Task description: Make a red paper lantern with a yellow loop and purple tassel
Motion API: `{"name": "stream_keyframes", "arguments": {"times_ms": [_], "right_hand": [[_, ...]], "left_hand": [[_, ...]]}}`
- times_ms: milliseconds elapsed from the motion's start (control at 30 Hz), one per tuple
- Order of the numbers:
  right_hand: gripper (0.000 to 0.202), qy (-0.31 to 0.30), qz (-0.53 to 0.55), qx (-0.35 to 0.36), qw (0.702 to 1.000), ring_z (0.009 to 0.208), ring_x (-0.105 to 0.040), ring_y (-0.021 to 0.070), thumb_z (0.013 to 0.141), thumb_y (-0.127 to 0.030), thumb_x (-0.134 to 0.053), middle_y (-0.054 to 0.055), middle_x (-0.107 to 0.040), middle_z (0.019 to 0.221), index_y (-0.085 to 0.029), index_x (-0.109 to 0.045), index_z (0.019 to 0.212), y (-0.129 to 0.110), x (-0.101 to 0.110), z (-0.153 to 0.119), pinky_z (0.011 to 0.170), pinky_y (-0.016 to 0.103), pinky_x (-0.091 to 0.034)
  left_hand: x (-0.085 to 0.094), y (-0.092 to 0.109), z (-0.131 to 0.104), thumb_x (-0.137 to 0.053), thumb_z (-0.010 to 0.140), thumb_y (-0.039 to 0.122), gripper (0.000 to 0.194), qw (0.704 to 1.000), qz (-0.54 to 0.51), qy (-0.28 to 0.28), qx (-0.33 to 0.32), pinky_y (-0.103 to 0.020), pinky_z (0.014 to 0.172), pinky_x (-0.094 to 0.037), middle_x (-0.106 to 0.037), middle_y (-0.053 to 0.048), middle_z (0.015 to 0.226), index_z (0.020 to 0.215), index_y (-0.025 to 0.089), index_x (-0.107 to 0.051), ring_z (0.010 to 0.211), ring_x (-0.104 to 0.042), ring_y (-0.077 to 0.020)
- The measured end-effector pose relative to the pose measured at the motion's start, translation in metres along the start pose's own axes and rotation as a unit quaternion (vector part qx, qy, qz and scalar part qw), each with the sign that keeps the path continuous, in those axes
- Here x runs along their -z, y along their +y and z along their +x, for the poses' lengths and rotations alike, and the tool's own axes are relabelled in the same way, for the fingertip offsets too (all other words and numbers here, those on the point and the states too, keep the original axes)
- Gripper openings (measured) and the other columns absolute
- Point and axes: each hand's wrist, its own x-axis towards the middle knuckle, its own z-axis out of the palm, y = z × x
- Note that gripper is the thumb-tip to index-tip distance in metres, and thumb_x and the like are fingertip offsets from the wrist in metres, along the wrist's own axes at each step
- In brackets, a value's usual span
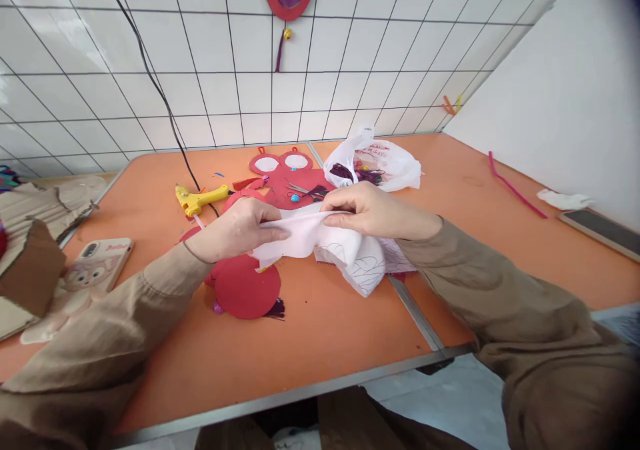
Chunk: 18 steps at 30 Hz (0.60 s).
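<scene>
A white cloth (pixel 300 235) with line drawings on its lower part is stretched between my two hands above the table. My left hand (pixel 243 227) pinches one side of its upper edge between thumb and fingers. With thumb and fingers closed, my right hand (pixel 365 210) grips the edge farther right, and the rest hangs in folds below it. Under and beside my left hand lie red round pieces (pixel 247 289), one with a dark tassel (pixel 275 310). Behind the cloth, scissors (pixel 299 189) rest on red material, near a blue bead (pixel 295 198).
A yellow glue gun (pixel 200 200) lies left, near a black cable (pixel 155 83). Red-framed ovals (pixel 265 163) and a white plastic bag (pixel 400 167) with tassels sit at the back. A phone (pixel 97 267) and cardboard box (pixel 30 270) are left; a pink strip (pixel 515 187) lies right.
</scene>
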Motion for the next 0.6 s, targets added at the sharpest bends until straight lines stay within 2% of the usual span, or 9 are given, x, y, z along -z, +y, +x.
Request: {"name": "stream_keyframes", "arguments": {"times_ms": [200,333,433,500,600], "right_hand": [[0.025,0.001,-0.006,-0.036,0.999,0.062,-0.037,0.0116,0.081,-0.035,-0.062,-0.002,-0.044,0.065,-0.020,-0.049,0.066,-0.004,-0.008,0.001,0.060,0.030,-0.028],[0.029,0.001,-0.028,-0.026,0.999,0.061,-0.033,0.0116,0.081,-0.033,-0.062,-0.003,-0.038,0.061,-0.020,-0.043,0.063,-0.010,-0.015,0.000,0.059,0.030,-0.025],[0.030,-0.011,-0.024,-0.010,1.000,0.061,-0.031,0.0106,0.082,-0.029,-0.057,-0.004,-0.035,0.062,-0.020,-0.036,0.062,-0.013,-0.020,-0.001,0.058,0.028,-0.024],[0.030,-0.014,-0.013,-0.005,1.000,0.060,-0.030,0.0098,0.082,-0.028,-0.055,-0.004,-0.033,0.063,-0.020,-0.034,0.062,-0.015,-0.023,0.000,0.057,0.027,-0.024],[0.027,-0.028,0.001,-0.001,1.000,0.059,-0.030,0.0092,0.081,-0.027,-0.053,-0.005,-0.033,0.063,-0.020,-0.035,0.064,-0.016,-0.026,0.002,0.055,0.026,-0.025]], "left_hand": [[-0.006,-0.001,-0.001,-0.058,0.077,0.028,0.022,0.998,0.013,0.009,0.060,-0.023,0.042,-0.029,-0.049,0.002,0.053,0.058,0.018,-0.053,0.047,-0.043,-0.0095],[-0.015,0.001,0.000,-0.055,0.073,0.020,0.027,0.990,0.100,0.087,0.053,-0.026,0.044,-0.023,-0.039,0.004,0.046,0.050,0.019,-0.041,0.045,-0.033,-0.0085],[-0.021,0.003,0.002,-0.055,0.074,0.022,0.040,0.983,0.124,0.127,0.041,-0.028,0.046,-0.018,-0.025,0.005,0.046,0.047,0.020,-0.026,0.048,-0.024,-0.0084],[-0.023,0.005,0.003,-0.055,0.077,0.028,0.047,0.986,0.106,0.118,0.048,-0.028,0.045,-0.016,-0.020,0.006,0.047,0.048,0.021,-0.019,0.047,-0.020,-0.0083],[-0.025,0.010,0.003,-0.053,0.081,0.031,0.048,0.991,0.065,0.087,0.077,-0.028,0.043,-0.015,-0.021,0.006,0.045,0.048,0.021,-0.021,0.045,-0.020,-0.0074]]}}
